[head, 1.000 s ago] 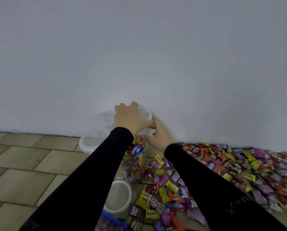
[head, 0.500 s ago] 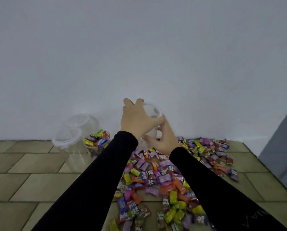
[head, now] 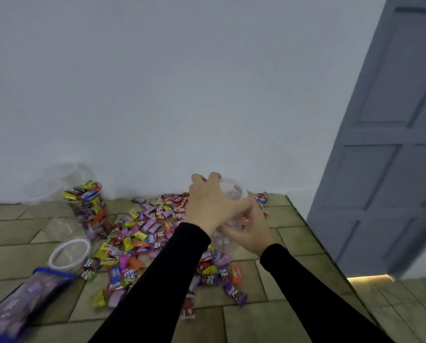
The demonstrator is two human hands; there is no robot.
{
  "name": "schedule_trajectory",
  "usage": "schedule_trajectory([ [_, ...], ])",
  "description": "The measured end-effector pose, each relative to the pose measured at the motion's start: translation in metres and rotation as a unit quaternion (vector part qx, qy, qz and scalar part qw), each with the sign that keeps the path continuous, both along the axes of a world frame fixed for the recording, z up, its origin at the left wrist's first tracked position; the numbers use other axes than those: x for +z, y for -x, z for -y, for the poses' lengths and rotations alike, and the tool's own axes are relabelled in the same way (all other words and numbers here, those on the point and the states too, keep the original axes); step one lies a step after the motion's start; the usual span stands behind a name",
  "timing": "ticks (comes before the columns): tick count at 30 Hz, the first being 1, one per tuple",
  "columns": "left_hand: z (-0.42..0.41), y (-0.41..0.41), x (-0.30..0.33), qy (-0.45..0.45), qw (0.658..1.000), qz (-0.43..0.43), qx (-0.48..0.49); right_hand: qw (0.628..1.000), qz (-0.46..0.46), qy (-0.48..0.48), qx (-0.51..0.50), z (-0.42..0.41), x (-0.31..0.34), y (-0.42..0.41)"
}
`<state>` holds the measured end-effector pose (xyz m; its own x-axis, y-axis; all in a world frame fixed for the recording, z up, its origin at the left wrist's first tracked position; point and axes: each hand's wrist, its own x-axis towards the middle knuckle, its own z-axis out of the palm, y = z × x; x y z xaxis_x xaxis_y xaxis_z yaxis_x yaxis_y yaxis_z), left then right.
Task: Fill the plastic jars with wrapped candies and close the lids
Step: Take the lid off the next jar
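I hold a clear, empty plastic jar [head: 233, 191] above the right end of the candy pile. My left hand [head: 210, 204] grips its top from the left side. My right hand [head: 250, 229] supports its lower body from the right. Wrapped candies [head: 147, 231] in many colours lie spread over the tiled floor. A jar heaped with candies [head: 90, 209], without a lid, stands at the left near the wall. Another open empty jar [head: 69, 253] stands in front of it, rim up.
Two clear closed jars [head: 56, 179] stand against the white wall at far left. A purple and blue candy bag [head: 26, 298] lies at bottom left. A grey door [head: 390, 157] stands at the right, with a lit gap beneath it.
Both hands carried the empty jar from the cluster by the wall to the right, over the candy pile. My view swung right, so the door appeared.
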<state>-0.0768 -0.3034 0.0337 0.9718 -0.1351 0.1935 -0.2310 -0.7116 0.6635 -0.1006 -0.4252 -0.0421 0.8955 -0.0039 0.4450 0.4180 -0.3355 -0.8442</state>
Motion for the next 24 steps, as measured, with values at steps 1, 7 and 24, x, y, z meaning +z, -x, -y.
schedule_trajectory([
  [1,0.010,0.009,-0.002,-0.002,1.000,-0.006,-0.006,1.000,0.006,-0.005,-0.013,0.009,-0.003,0.008],
  [7,0.056,0.049,-0.019,-0.031,0.999,-0.023,-0.029,0.998,0.007,0.006,-0.057,0.052,-0.025,0.052],
  [24,0.104,0.082,-0.056,-0.064,0.997,-0.033,-0.008,0.997,-0.076,-0.028,-0.008,0.099,-0.053,0.084],
])
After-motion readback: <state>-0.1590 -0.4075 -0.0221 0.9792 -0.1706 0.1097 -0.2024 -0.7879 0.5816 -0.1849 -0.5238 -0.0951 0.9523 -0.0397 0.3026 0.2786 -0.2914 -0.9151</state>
